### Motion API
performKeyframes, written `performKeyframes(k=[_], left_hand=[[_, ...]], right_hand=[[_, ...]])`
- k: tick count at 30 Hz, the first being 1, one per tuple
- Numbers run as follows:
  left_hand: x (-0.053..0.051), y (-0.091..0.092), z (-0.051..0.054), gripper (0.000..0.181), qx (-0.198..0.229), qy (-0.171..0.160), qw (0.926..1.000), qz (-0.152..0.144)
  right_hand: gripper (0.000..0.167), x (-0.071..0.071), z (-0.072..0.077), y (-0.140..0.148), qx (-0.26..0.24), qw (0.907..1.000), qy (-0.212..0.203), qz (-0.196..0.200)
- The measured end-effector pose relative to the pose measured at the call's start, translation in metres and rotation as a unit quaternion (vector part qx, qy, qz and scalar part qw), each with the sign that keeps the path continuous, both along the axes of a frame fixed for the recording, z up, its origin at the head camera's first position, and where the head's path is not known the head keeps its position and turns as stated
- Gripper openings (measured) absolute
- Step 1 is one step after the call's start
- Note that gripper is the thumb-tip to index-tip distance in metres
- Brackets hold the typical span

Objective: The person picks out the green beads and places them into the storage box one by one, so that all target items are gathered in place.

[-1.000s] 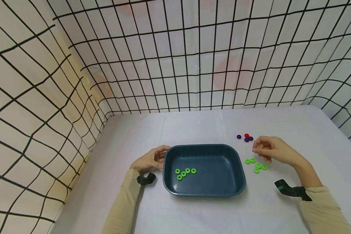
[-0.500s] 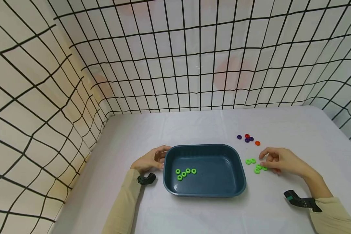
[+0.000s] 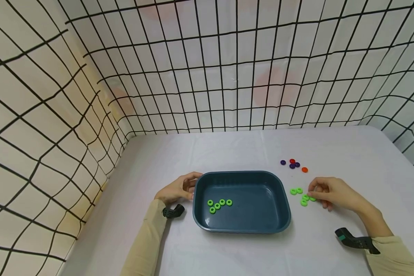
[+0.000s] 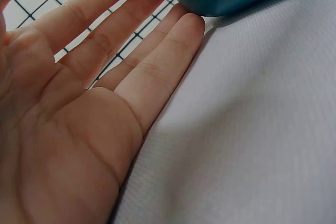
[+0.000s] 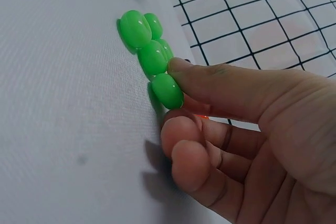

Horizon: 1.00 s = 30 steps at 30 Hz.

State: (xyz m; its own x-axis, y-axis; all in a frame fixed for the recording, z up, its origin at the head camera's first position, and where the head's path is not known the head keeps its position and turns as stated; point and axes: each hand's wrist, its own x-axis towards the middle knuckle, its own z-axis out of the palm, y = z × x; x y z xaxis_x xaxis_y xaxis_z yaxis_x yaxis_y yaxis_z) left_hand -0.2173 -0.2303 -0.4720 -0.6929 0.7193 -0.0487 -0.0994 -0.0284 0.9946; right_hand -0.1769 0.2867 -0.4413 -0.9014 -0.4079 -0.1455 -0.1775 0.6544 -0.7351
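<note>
A dark blue tray (image 3: 241, 230) stands on the white table, with several small green rings (image 3: 217, 206) lying in its left part. My left hand (image 3: 175, 189) rests at the tray's left side, its fingers fairly straight and their tips against the wall. Right of the tray lies a loose group of green rings (image 3: 304, 202). My right hand (image 3: 334, 193) is at the right end of that group, thumb and index finger pinching the nearest green ring (image 5: 167, 92), which still lies at table level. Its other fingers are curled beneath.
Beyond the right hand lie several purple rings (image 3: 283, 162), a red ring (image 3: 292, 161) and an orange ring (image 3: 304, 170). A black grid net (image 3: 207, 90) closes off the back and sides of the table. Both wrists wear black devices.
My right hand has moved toward me and slightly right, from beside the purple rings to the green group. The orange ring has come into sight. The left hand has stayed put.
</note>
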Motion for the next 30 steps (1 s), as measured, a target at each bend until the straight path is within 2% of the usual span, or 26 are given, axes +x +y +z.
performKeyframes(k=[9,14,21,30], left_hand=[[-0.0002,-0.0007,-0.0008,0.089,-0.001,0.006,1.0,-0.003],[-0.0014,-0.0011,-0.0025,0.088,0.003,0.011,0.9999,-0.007],[-0.0013,0.0002,-0.0018,0.087,0.006,0.009,0.9999,-0.01],[-0.0007,0.0,0.0003,0.082,0.004,0.011,0.9999,-0.007]], right_hand=[[0.022,0.0022,0.0021,-0.0044,0.015,0.9997,-0.019,0.01],[0.02,0.003,0.0028,-0.0051,0.01,0.9998,-0.012,0.015],[0.02,0.0026,0.0008,-0.0022,-0.019,0.9997,-0.01,0.014],[0.018,-0.0051,0.0038,-0.0023,-0.066,0.9977,0.001,0.014]])
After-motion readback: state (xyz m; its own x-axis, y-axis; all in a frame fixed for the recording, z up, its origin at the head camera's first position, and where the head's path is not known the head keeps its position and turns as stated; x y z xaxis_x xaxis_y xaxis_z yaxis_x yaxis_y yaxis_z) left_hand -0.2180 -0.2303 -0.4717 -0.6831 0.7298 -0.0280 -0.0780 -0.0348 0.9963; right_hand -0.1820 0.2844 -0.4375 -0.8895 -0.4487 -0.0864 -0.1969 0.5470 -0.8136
